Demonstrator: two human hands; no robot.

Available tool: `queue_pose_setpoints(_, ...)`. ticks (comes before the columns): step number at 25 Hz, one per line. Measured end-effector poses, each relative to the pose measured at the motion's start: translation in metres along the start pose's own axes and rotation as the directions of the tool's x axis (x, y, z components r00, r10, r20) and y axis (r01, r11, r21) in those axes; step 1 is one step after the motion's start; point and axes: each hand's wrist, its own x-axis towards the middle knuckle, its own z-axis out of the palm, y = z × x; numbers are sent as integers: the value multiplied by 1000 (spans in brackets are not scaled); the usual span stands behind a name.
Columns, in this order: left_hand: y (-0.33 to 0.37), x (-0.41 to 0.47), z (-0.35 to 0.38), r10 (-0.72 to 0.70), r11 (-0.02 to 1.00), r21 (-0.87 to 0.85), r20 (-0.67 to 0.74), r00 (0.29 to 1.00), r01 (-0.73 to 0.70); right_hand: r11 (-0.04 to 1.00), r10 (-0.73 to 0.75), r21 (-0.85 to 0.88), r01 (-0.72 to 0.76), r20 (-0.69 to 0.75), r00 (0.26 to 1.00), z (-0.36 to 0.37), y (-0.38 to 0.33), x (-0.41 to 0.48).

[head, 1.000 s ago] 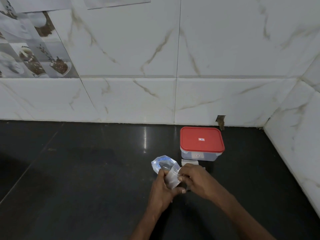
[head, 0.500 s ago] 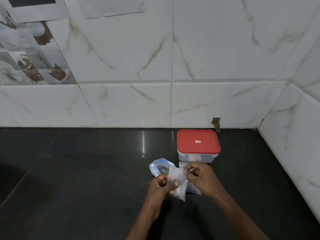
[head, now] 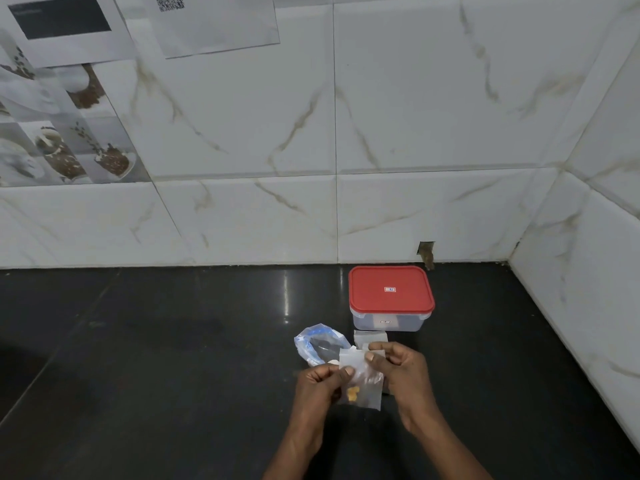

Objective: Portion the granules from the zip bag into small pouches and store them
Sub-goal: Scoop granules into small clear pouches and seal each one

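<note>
Both hands hold a small clear pouch (head: 364,384) upright above the black counter. My left hand (head: 320,388) pinches its top left edge and my right hand (head: 401,374) pinches its top right edge. A few yellow granules (head: 352,393) lie in the pouch's lower left corner. Behind my left hand the zip bag (head: 317,342) with a blue strip stands open on the counter. More small clear pouches (head: 370,338) lie just behind my right hand. A clear box with a red lid (head: 390,293), closed, stands behind them.
The black counter (head: 173,358) runs left and toward me. White marble-look tiles (head: 415,133) form the back wall and the right side wall (head: 588,289), which meet in a corner at the back right. Paper sheets (head: 207,22) hang on the wall at the upper left.
The pouch has been turned upright and pulled flat between both hands, and the granules now show at its bottom. The hands have drawn slightly apart.
</note>
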Motion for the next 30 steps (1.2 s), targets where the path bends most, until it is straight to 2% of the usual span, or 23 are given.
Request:
queue_pose_setpoints(7,5,7,0,43,997,-70,-22,999,-45,997,70,35,-75,128,989,-6,-6,-5)
queue_pose_setpoints(13,4,-2,7,1,999,-43,-32,999,-3,992,106,56,-112,107,989,-9,-3,-9)
queue_pose_setpoints(19,5,-9,15,15,996,-92,-79,997,-22,941,243,191,-280,195,950,-9,-1,-17)
queue_pose_setpoints(23,4,-12,18,5,999,-38,-88,996,-8,961,236,110,-254,152,960,-8,-4,-23)
queue_pose_setpoints(30,2,-11,19,-30,997,64,-11,999,30,976,208,28,-214,139,968,-11,-7,-22)
